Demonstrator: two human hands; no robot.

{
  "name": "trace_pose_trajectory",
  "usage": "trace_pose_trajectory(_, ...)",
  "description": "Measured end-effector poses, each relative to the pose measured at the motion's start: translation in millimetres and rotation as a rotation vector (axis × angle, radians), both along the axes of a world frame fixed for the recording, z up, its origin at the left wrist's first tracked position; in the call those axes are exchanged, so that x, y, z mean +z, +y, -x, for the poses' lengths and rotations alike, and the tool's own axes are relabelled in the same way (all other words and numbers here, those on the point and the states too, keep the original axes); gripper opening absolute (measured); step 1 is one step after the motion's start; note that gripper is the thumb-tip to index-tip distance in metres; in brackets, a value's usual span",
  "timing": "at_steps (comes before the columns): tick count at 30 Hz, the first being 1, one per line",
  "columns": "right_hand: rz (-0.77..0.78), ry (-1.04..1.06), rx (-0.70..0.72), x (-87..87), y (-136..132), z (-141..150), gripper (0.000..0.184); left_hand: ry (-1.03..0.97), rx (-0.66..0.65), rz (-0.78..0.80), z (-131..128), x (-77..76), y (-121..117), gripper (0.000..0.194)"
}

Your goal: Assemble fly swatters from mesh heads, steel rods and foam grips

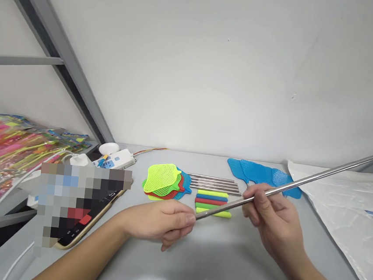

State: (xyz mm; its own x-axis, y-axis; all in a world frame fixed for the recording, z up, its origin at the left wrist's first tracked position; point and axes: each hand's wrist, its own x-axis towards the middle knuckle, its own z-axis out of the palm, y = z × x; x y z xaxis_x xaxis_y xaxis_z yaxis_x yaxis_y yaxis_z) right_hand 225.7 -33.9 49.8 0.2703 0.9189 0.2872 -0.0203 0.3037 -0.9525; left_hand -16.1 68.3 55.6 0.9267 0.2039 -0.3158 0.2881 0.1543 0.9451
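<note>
A long, shiny metal rod (311,180) slants up to the right above the table and runs out of view. My left hand (162,221) pinches its lower end, and that end is hidden in the fingers. Further up, my right hand (273,214) grips the rod between thumb and fingers. Behind my left hand lies a fanned stack of perforated fly swatter heads (161,179) in yellow, green, red and blue. Thin metal rods (217,184) lie beside them. Several coloured tubes (211,201) lie in a row just beyond the held rod. Blue swatter heads (262,173) are behind my right hand.
A phone (100,213), partly blurred out, lies at the left near a white power strip (115,159) and cables. Packaged colourful items (24,146) fill a shelf at far left. A white plastic bag (348,208) covers the table's right side. A pale wall (213,72) stands behind.
</note>
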Motion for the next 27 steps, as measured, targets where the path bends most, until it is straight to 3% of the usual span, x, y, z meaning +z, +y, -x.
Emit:
trace_pose_trajectory(10,-0.247,0.132,-0.456,11.2,13,-23,0.028,-0.066,0.196,0.119,-6,-19.0,-1,0.036)
trace_pose_trajectory(14,-0.242,0.121,-0.394,3.3,13,-12,0.033,0.006,0.087,0.102,-8,-30.4,-9,0.044)
trace_pose_trajectory(17,-0.161,0.185,-0.27,-5.4,11,2,0.037,-0.118,0.068,0.197,-3,-34.0,-6,0.056)
trace_pose_trajectory(20,-0.113,0.286,-0.214,-11.0,12,10,0.037,-0.15,0.333,0.222,5,-24.7,5,0.049)
trace_pose_trajectory(24,-0.051,0.318,-0.157,-15.0,15,13,0.031,-0.196,0.812,0.104,10,6.0,15,0.035)
trace_pose_trajectory(27,0.028,0.393,-0.05,-18.2,17,19,0.03,-0.292,1.07,0.0,7,23.8,15,0.035)
